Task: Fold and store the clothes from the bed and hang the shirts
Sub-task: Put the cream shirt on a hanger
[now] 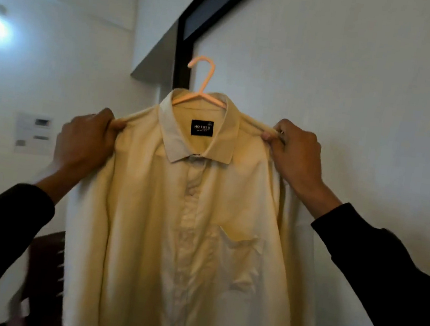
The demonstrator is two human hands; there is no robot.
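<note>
a: where's the shirt (193,241)?

b: it's on the pink hanger (201,85), held up in front of the white wall (355,71). your left hand (86,141) pinches one shoulder seam, your right hand (296,156) pinches the other.

a: which step?

b: hanging, i'd say. the hook is free, and no rail shows. next you'll need one hand on the hook, then a rail to carry it to.

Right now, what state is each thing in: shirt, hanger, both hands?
shirt: on the hanger, held up in the air, front placket closed, collar folded down.
hanger: inside the shirt's collar, hook free, not on any rail.
left hand: pinches the shirt's shoulder seam.
right hand: pinches the other shoulder seam.
</note>
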